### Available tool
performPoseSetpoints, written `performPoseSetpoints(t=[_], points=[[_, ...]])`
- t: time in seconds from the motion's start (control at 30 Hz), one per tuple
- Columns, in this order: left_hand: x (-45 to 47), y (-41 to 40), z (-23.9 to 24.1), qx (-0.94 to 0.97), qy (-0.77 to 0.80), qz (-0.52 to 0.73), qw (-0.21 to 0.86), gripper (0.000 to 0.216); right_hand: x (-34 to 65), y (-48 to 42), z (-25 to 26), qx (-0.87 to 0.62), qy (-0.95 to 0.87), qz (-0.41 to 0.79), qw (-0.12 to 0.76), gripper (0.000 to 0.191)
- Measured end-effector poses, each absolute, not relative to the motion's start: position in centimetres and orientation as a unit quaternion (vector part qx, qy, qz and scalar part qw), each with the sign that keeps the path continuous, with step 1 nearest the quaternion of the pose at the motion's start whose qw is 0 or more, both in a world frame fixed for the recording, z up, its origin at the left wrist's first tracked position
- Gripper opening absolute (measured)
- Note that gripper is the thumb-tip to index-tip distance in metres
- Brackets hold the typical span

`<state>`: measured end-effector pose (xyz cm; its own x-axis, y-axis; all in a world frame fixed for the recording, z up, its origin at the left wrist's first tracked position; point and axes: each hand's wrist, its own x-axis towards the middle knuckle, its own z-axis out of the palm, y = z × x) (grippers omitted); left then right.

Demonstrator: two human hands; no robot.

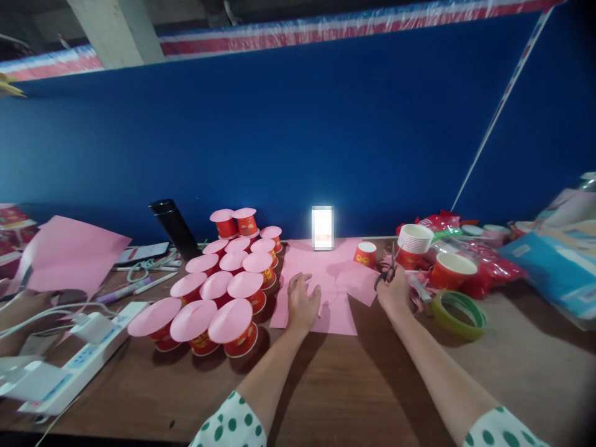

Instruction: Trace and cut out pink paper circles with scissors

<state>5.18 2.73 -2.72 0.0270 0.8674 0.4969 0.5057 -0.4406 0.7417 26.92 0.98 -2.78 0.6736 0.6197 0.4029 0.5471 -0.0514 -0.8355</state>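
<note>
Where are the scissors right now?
In the head view, the scissors are right of centre, held in the right hand; their blades show between the small red cup and the cup stack.

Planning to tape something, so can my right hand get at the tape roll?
Probably yes: the tape roll lies uncovered beside the right hand, though the scissors it holds may need putting down.

The left hand [303, 305] is held palm down, fingers [296, 284] slightly bent; the right hand [395, 293] is curled; both arms [435, 363] are stretched forward.
</note>
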Motion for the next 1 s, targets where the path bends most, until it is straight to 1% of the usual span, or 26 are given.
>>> performPoseSetpoints(t=[0.13, 0.4, 0.6, 0.7, 0.87, 1.0], points=[[5.2, 2.7, -2.9, 0.692, 0.483, 0.505, 0.182, 0.025, 26.7, 0.7, -2.5, -0.732, -0.407, 0.032, 0.545, 0.032], [5.3, 2.7, -3.1, 0.698, 0.468, 0.502, 0.203, 0.021, 25.8, 0.2, -1.9, -0.696, -0.459, 0.008, 0.553, 0.051], [5.2, 2.6, -3.0, 0.703, 0.465, 0.496, 0.207, 0.021, 25.0, -0.1, -1.8, -0.666, -0.496, -0.008, 0.558, 0.056], [5.3, 2.5, -3.0, 0.706, 0.465, 0.492, 0.208, 0.021, 24.5, -0.5, -1.2, -0.653, -0.493, -0.008, 0.575, 0.058], [5.6, 2.2, -3.1, 0.717, 0.47, 0.477, 0.194, 0.02, 23.2, -1.3, -0.2, -0.605, -0.486, 0.06, 0.628, 0.059], [5.7, 2.0, -2.9, 0.734, 0.45, 0.479, 0.172, 0.025, 22.4, -1.5, 0.0, -0.555, -0.457, 0.144, 0.68, 0.059]])
